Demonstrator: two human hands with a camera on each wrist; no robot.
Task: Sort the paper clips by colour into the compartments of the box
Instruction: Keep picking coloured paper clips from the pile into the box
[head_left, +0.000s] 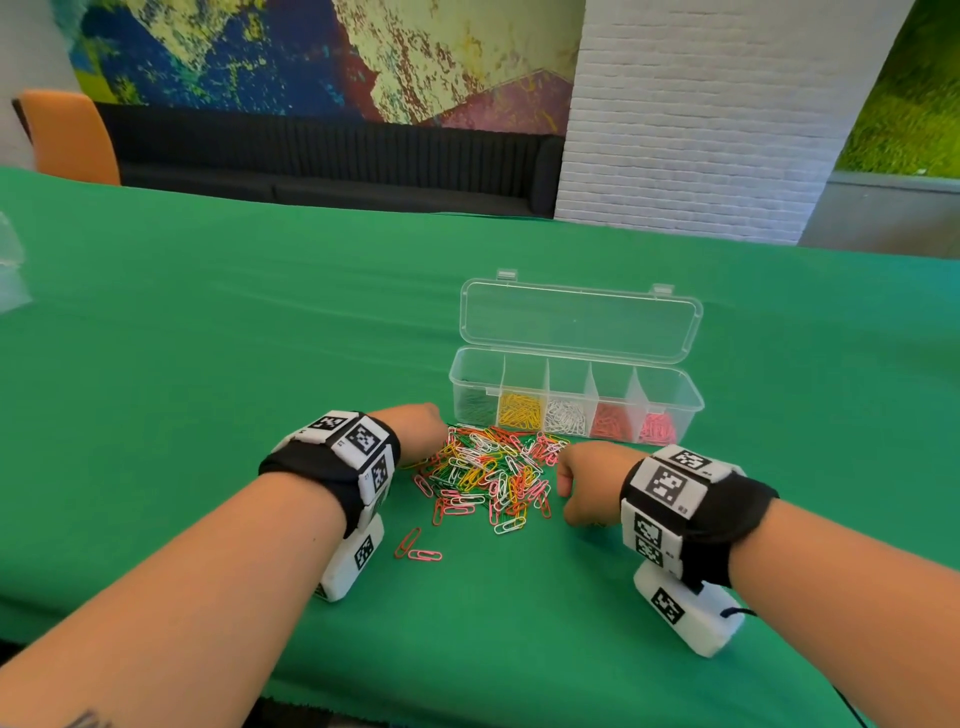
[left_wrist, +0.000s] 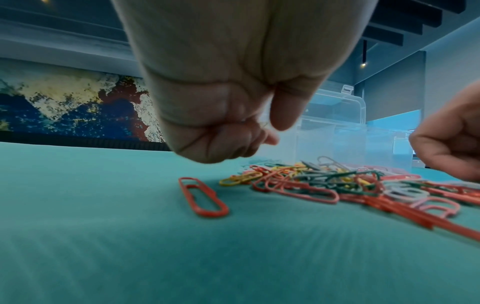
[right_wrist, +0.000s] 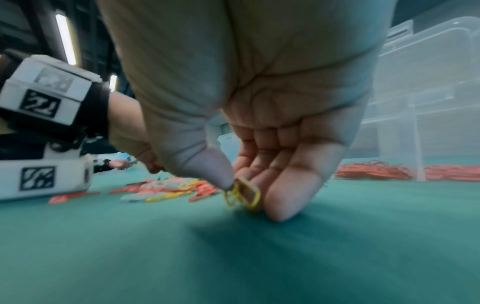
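The box (head_left: 675, 410) stands open on the green counter (head_left: 208, 322), with its clear lid (head_left: 579, 319) tilted back behind it. It has five compartments in a row. From left to right they hold green, yellow, white, red and pink clips.

Just in front of the box lies the pile (head_left: 493, 473) of mixed clips, in red, yellow, green, white and pink. Two clips (head_left: 418, 548) lie apart from the pile, on its near left side, close to the left wrist.

The left hand (head_left: 415, 431) is at the left edge of the pile. In the left wrist view its fingers (left_wrist: 233, 142) are curled tight into the palm and the thumb (left_wrist: 285, 109) points down. Something thin seems to sit between thumb and fingers, but I cannot tell what it is.

The right hand (head_left: 587, 483) is at the right edge of the pile, low over the cloth. In the right wrist view its thumb (right_wrist: 207, 168) and fingers (right_wrist: 285, 185) are narrow and pinch yellow clips (right_wrist: 244, 194), which look like two. The small finger tip seems to touch the cloth.

Both wrists carry black bands with white marker blocks (head_left: 358, 447). Behind the counter there is an orange chair (head_left: 67, 135), a dark bench (head_left: 322, 161) and a white brick pillar (head_left: 701, 114).
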